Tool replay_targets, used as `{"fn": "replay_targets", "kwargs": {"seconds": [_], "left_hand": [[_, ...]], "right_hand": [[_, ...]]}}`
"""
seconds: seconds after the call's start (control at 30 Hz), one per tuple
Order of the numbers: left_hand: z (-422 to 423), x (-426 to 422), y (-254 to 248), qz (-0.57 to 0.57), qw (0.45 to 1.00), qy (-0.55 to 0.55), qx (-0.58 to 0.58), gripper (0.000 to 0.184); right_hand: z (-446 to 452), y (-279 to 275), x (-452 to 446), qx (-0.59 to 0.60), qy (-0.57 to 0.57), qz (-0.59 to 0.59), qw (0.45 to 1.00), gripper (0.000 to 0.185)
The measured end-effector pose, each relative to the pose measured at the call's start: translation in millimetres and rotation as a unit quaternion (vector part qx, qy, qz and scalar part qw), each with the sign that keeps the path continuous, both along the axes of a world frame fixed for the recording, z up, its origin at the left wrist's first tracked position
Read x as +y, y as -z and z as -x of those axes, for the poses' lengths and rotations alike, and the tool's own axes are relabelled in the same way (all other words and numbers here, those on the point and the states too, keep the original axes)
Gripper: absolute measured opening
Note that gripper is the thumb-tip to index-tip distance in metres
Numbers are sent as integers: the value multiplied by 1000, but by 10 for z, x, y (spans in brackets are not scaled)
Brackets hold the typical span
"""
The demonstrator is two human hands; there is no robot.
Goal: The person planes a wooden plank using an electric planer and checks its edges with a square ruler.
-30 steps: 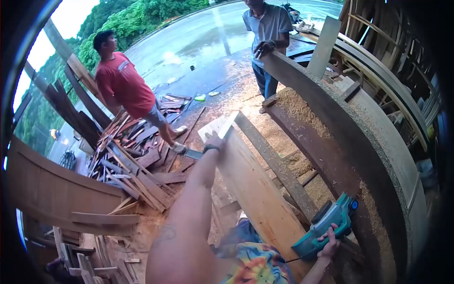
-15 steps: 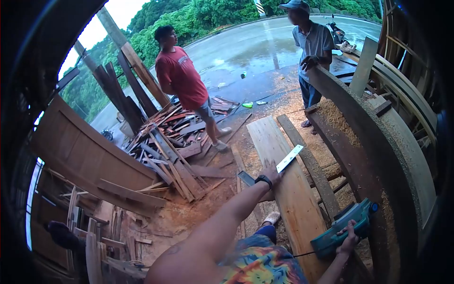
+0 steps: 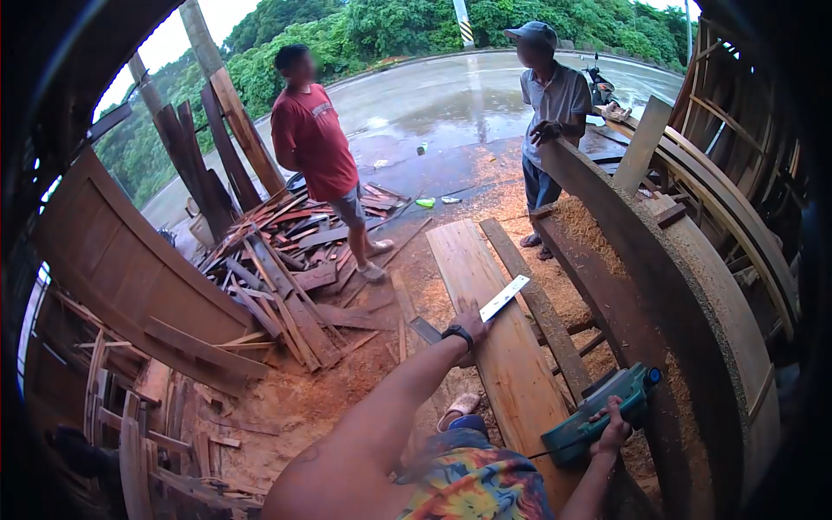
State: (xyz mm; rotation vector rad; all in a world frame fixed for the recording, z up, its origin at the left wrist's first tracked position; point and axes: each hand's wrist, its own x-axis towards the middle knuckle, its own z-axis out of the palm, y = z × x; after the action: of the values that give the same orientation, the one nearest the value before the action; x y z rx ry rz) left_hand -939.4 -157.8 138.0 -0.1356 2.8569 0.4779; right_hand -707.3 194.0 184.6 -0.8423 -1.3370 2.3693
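A long pale wooden plank (image 3: pixel 496 355) runs away from my body. Near its far half, my left hand (image 3: pixel 471 324) holds a flat white strip (image 3: pixel 504 297) with dark marks across the board; part of the strip is hidden beneath the hand. Just left of the wrist shows a grey flat piece (image 3: pixel 425 329). Lower down, my right hand (image 3: pixel 614 428) is wrapped around the handle of a teal electric planer (image 3: pixel 576 433), which is over the near part of the plank. A dark cord leaves the planer toward my body.
A narrow board (image 3: pixel 537 312) lies alongside the plank. Large curved dark timber (image 3: pixel 659 269) stands on the right, with shavings (image 3: pixel 589 230) around it. A capped person (image 3: pixel 555 113) touches its far end; another person in red (image 3: pixel 316 143) stands beside scrap wood (image 3: pixel 295 277).
The view has shifted, so most things appear farther left. The person in red has turned the head toward me. Both my hands keep their holds on the strip and the planer.
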Motion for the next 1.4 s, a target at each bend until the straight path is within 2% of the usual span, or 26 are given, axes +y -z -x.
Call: {"fn": "replay_targets", "kwargs": {"seconds": [0.1, 0.2, 0.6, 0.93, 1.0, 1.1, 1.17, 1.23, 1.3, 1.33, 1.4], "left_hand": [[69, -21, 156, 7, 1000, 2, 13, 93], [99, -30, 177, -3, 1000, -3, 4, 95], [22, -12, 101, 26, 999, 10, 27, 89], [-38, -14, -11, 6, 1000, 13, 22, 88], [-31, -20, 21, 4, 1000, 13, 23, 87], [-36, -12, 3, 12, 999, 15, 27, 88], [7, -21, -20, 3, 1000, 20, 7, 93], [-20, 8, -132, 31, 998, 32, 39, 89], [50, 32, -433, 69, 994, 87, 8, 79], [152, -7, -455, 55, 991, 119, 20, 69], [171, -5, -581, 21, 995, 97, -13, 64]], "right_hand": [[4, 27, 7, -1, -4, -4, 1000, 27], [0, -17, -28, -1, 12, 1, 1000, 28], [-10, -56, -49, 6, 13, 1, 1000, 32], [-15, -88, -73, -3, 16, -12, 1000, 31], [-10, -78, -75, -6, 18, -18, 1000, 26], [-7, -105, -76, -4, 14, -19, 1000, 23], [-9, -127, -93, -2, 14, -23, 1000, 28], [-13, -136, -96, 2, 19, -11, 1000, 31], [-17, -99, -82, 2, 17, -16, 1000, 31], [-21, -93, -72, 4, 12, -18, 1000, 29], [-24, -103, -65, 4, 12, -7, 1000, 30]]}}
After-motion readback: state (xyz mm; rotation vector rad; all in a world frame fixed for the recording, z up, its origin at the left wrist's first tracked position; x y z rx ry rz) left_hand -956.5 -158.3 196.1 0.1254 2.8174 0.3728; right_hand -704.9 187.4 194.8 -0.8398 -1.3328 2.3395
